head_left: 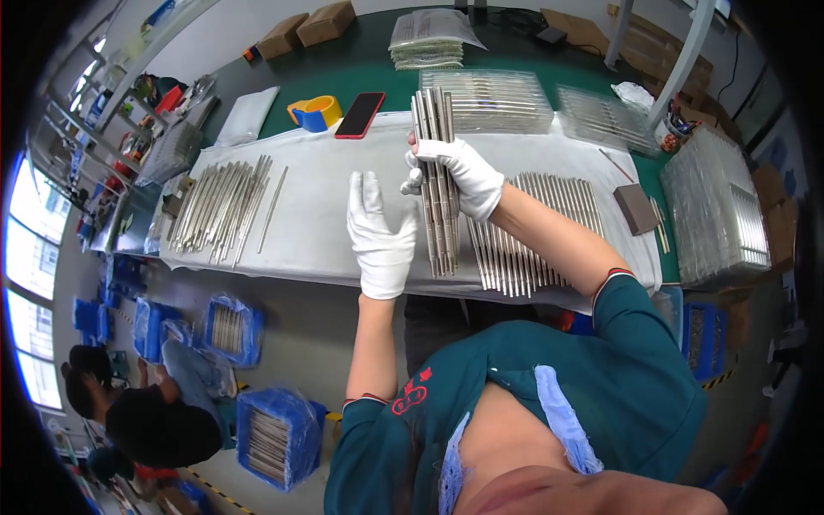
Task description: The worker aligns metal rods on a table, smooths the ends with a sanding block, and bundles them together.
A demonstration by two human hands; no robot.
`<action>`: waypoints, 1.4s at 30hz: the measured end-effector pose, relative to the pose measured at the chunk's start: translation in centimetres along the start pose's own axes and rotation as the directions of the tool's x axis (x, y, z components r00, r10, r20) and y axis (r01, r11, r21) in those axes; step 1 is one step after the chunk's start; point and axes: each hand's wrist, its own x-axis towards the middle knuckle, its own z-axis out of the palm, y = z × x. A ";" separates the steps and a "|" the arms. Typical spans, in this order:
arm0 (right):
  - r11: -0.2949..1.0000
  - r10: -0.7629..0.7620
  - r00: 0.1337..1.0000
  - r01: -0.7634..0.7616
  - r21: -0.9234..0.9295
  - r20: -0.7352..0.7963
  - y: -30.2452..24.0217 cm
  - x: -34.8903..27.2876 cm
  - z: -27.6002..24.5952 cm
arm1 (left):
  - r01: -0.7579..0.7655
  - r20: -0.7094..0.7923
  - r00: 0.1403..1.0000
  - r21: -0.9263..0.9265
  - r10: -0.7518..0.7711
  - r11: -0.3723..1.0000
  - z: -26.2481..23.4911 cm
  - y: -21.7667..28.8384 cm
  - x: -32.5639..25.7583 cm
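Metal rod bundle: head view, over the white cloth, left of a rod row, clasped by the right hand, left hand open nearby, thumb apart; best gripped firmly, ends kept even.

Head camera: left one of a side-by-side fisheye pair, worn above the fingers.
Facing: steeply down, picture upright.
Green shirt: near the lens, on the wearer's side of the fingers, filling much of the lower part.
Worktop: around and beyond the fingers, at middle nearness.
Floor: lower than the fingers, farther off.
Window: far left of the fingers, bent along the rim.
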 end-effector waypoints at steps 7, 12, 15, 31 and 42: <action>0.864 -0.050 0.992 0.100 -0.493 0.114 2.4 -0.6 -0.8 | 0.298 0.337 0.923 -0.322 -0.186 0.898 -0.4 2.5 3.7; 0.707 -0.018 0.944 0.244 -0.663 0.328 5.1 -0.8 -4.3 | 0.322 0.371 0.908 -0.329 -0.192 0.888 1.2 2.4 4.5; 0.690 0.069 0.947 0.183 -0.700 0.315 6.8 -0.8 -6.1 | 0.389 0.276 0.920 -0.583 -0.276 0.713 3.7 1.8 2.5; 0.465 0.252 0.951 0.045 -0.884 0.181 4.9 -2.2 -6.6 | 0.236 0.047 0.969 -0.472 -0.243 0.850 3.9 4.1 2.1; 0.784 0.238 0.969 -0.228 -0.577 -0.060 -2.6 -8.9 -3.8 | 0.181 0.133 0.979 -0.251 -0.152 0.951 5.2 0.8 -2.6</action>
